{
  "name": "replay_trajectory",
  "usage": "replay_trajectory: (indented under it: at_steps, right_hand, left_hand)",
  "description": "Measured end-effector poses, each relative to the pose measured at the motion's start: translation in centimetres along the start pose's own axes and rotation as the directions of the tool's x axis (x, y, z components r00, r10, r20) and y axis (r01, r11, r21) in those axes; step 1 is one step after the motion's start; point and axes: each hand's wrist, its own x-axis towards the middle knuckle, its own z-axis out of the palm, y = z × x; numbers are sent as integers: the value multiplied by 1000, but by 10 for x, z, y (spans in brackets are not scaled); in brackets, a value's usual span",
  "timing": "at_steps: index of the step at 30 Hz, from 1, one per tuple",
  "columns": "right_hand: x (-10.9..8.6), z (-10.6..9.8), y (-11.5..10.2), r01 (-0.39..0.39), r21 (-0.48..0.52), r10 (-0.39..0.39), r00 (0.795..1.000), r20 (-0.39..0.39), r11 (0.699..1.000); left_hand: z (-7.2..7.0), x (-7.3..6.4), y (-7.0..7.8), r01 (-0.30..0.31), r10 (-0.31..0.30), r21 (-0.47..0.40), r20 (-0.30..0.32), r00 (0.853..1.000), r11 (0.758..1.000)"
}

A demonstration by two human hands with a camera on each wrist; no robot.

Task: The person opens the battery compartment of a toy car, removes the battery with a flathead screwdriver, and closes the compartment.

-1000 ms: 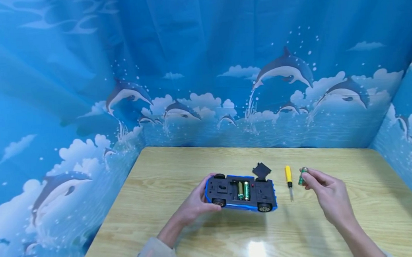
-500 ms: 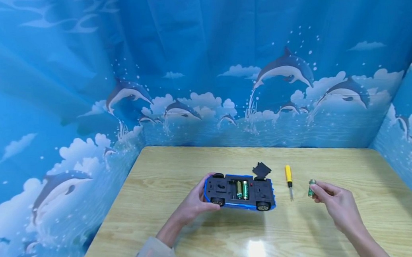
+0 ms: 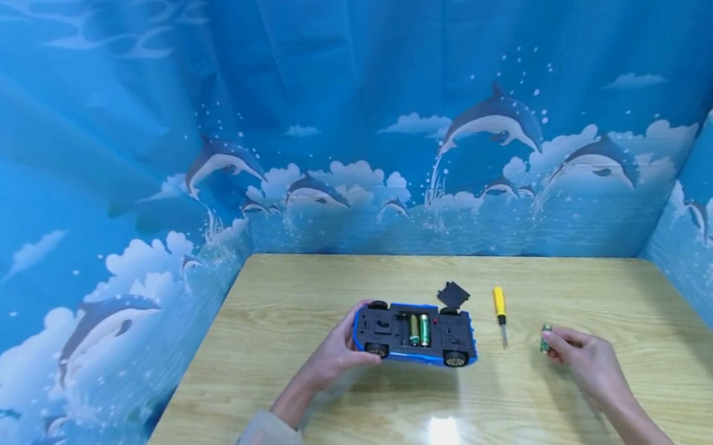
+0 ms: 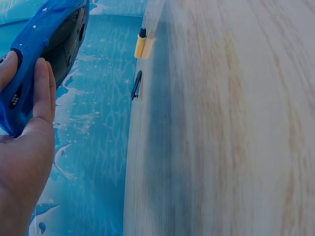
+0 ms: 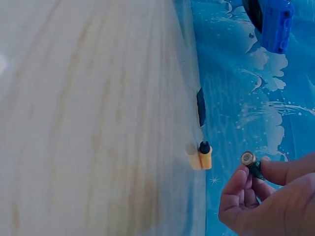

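Note:
My left hand (image 3: 334, 351) grips one end of a blue toy car (image 3: 457, 336), which is held above the table with its black underside toward the head camera. In the car's uncovered battery compartment, two green batteries (image 3: 424, 330) lie side by side, next to a vacant slot on the left. Fingers and thumb of the left hand clasp the car's body (image 4: 42, 29) in the left wrist view. Over at the right, my right hand (image 3: 593, 368) pinches another green battery (image 3: 545, 339) between thumb and fingers. Its flat metal end faces the right wrist camera.
A yellow-handled screwdriver (image 3: 500, 305) lies on the wooden table (image 3: 311, 281) between the car and my right hand. Behind the car's right end is a small black battery cover (image 3: 453, 294). Blue dolphin-print curtains (image 3: 349, 113) enclose the table's back and sides.
My right hand has moved right and nearer to me, down toward the table, with the battery still pinched. The left hand and the car have shifted only slightly.

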Motion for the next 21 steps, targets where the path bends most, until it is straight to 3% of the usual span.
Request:
replay_trajectory:
  at_steps: [21]
  right_hand:
    - [19, 11, 11, -40, -57, 42, 999, 29, 998]
  left_hand:
    - [1, 2, -3, -2, 2, 11, -6, 1000, 1000]
